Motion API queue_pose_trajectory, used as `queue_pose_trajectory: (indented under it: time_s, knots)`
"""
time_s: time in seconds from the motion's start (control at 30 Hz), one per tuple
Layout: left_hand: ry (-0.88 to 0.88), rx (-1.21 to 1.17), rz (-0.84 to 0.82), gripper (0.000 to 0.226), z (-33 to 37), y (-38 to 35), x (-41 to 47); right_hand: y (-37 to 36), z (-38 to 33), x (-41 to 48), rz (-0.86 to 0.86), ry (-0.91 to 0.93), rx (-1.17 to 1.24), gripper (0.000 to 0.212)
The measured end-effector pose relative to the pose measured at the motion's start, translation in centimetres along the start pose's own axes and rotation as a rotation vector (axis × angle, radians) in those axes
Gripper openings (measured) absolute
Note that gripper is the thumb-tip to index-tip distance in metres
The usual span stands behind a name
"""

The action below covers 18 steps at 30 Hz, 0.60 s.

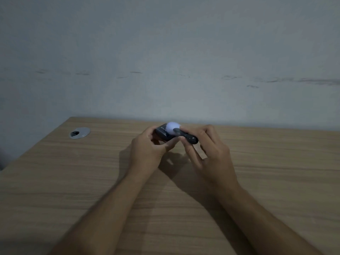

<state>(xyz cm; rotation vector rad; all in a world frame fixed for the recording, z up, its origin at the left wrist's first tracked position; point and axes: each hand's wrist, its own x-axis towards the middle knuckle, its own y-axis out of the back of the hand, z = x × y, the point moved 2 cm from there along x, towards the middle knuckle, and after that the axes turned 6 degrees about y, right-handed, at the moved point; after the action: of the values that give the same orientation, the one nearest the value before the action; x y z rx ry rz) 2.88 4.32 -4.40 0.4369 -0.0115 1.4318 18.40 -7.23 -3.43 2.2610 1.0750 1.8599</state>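
Head view: both bare forearms reach in from 6 o'clock over a light wooden surface (73,181) and meet near its far edge, toward 12 o'clock. The left hand (147,146) curls its fingers (166,145) round a small dark box (162,134) with white lettering. The box is held up off the wood, with a shadow lying beneath it. At 3 o'clock of the box, the right hand (209,150) pinches a dark rounded piece (191,138) between thumb and forefinger. A pale round thing (173,127), too blurred to identify, sits at the box's top, touching that piece. A silver cable grommet (79,132) lies at 9 o'clock of the hands, well apart. A grey scuffed wall (165,52) stands behind.
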Motion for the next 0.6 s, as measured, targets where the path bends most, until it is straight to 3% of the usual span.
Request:
queue_pose_trajectory:
  time_s: [0.17, 0.3, 0.6]
  knots:
    - [-0.018, 0.025, 0.001, 0.032, 0.14, 0.11, 0.03, -0.79, -0.24, -0.14, -0.015, 0.026, -0.007, 0.032]
    - [-0.007, -0.031, -0.002, 0.045, 0.43, 0.11, -0.27, -0.19, 0.22, -0.04, 0.04, -0.004, -0.053, 0.033]
    - [0.04, -0.057, 0.003, 0.038, 0.03, 0.22, -0.08, -0.7, 0.23, -0.24, 0.009, -0.016, -0.053, 0.033]
